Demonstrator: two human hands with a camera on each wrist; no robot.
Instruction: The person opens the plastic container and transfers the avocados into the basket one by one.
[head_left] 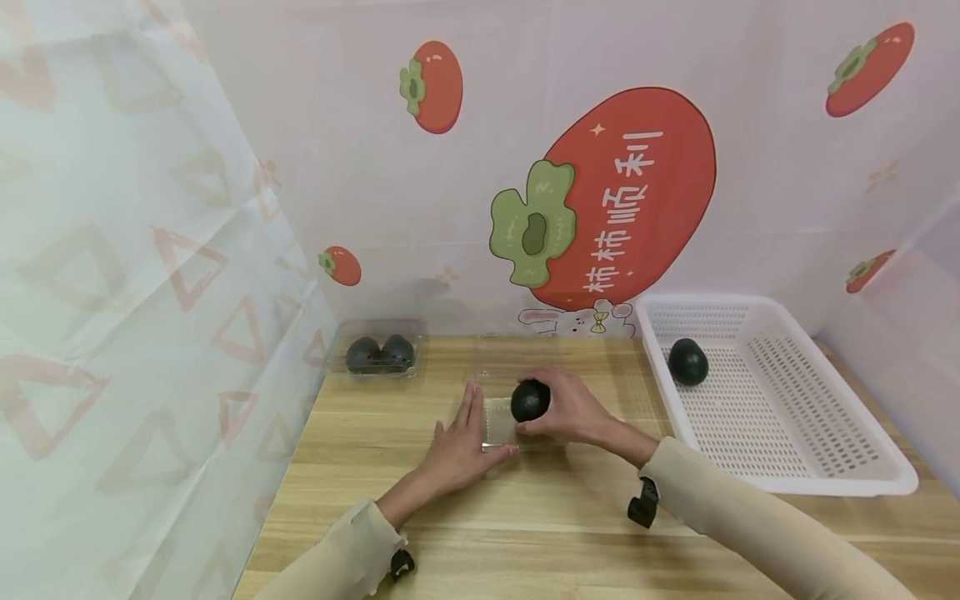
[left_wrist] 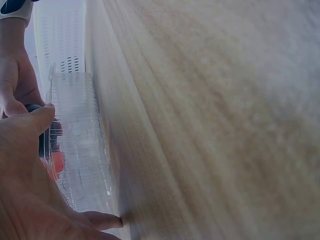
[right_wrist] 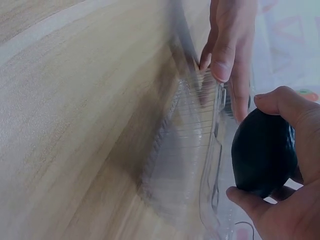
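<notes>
My right hand [head_left: 572, 408] grips a dark green avocado [head_left: 530, 401] between thumb and fingers, over the right side of a clear plastic clamshell box [head_left: 498, 423]. In the right wrist view the avocado [right_wrist: 264, 152] appears beside the box's rim, its lower end between thumb and fingertips. The box stands on the table, its clear lid [head_left: 517, 357] folded back toward the wall. My left hand [head_left: 453, 458] rests along the box's left side with fingers straight. Its thumb [left_wrist: 45, 117] lies at the rim in the left wrist view.
At the back left stands another clear box [head_left: 378, 327] with two avocados [head_left: 364, 355] inside. A white perforated basket [head_left: 847, 483] on the right contains one avocado [head_left: 687, 362]. Behind the wooden table [head_left: 480, 550] hangs a cloth [head_left: 360, 167] printed with persimmons.
</notes>
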